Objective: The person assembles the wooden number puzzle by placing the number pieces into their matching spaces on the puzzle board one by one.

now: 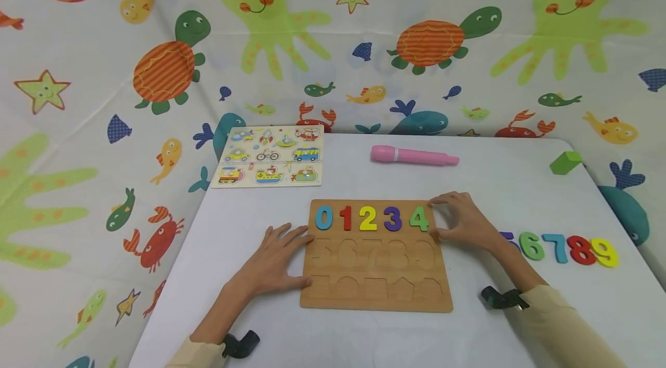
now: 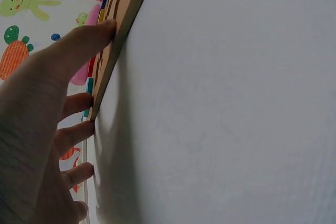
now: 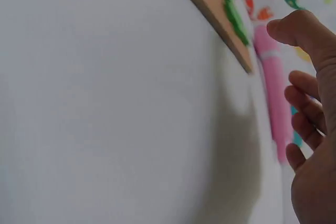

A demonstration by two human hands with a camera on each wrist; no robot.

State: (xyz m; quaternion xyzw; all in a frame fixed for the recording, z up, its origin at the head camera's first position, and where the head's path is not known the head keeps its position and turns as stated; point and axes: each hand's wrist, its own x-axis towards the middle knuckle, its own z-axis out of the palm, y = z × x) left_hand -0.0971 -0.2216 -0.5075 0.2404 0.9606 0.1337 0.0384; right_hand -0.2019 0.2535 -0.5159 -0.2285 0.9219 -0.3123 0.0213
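A wooden number board [image 1: 374, 293] lies on the table, with the pieces 0 [image 1: 324, 218], 1, 2, 3 and 4 [image 1: 418, 218] along its top row and outlined shapes in the two rows below. At its left edge, my left hand [image 1: 273, 264] is spread, thumb and fingertips touching the side. The left wrist view shows that thumb [image 2: 100, 34] against the board's edge [image 2: 122, 35]. My right hand [image 1: 468, 222] is by the top right corner near the green 4, fingers loosely bent. In the right wrist view nothing is between its thumb [image 3: 302, 30] and fingers.
On the right lie the loose numbers 5, partly hidden by the right arm, 6 [image 1: 532, 246], 7, 8 [image 1: 581, 250] and 9. Behind the board are a vehicle picture board [image 1: 267, 166] and a pink marker [image 1: 416, 156]. A green block [image 1: 565, 163] sits at the back right.
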